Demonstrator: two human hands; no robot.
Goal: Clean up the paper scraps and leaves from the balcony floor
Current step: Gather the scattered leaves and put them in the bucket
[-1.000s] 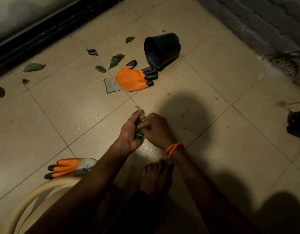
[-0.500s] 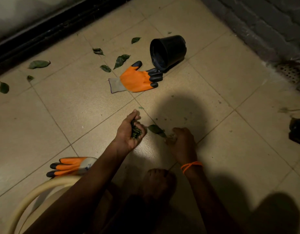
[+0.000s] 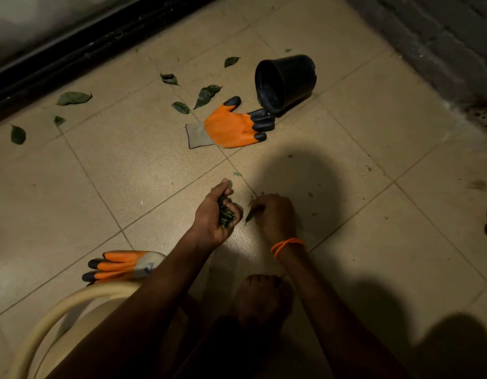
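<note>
Two bare hands were low over the tiled floor [image 3: 132,170]. The left hand [image 3: 213,214] was curled round a bunch of green leaves [image 3: 225,214] and held them tight in the palm. The right hand [image 3: 275,214] was just beside it, knuckles up, with its fingers bent down to the floor and pinching a single leaf [image 3: 250,214] that stuck out toward the left hand. An orange string [image 3: 287,245] was tied round the right wrist. A bare foot [image 3: 262,296] stood on the tiles just below the hands.

Farther out, an orange glove [image 3: 231,127] with black fingertips lay flat on the floor, and its fingertips touched a black pot [image 3: 287,80] lying on its side. A second orange glove [image 3: 122,266] lay near the left arm, next to the curved cream rim of a chair [image 3: 61,313].

More loose leaves [image 3: 206,94] were still on the floor past the first glove — some near the pot, some well apart by the dark door track [image 3: 72,58]. Tiny green bits [image 3: 369,168] lay on the tiles to the right of the hands.
</note>
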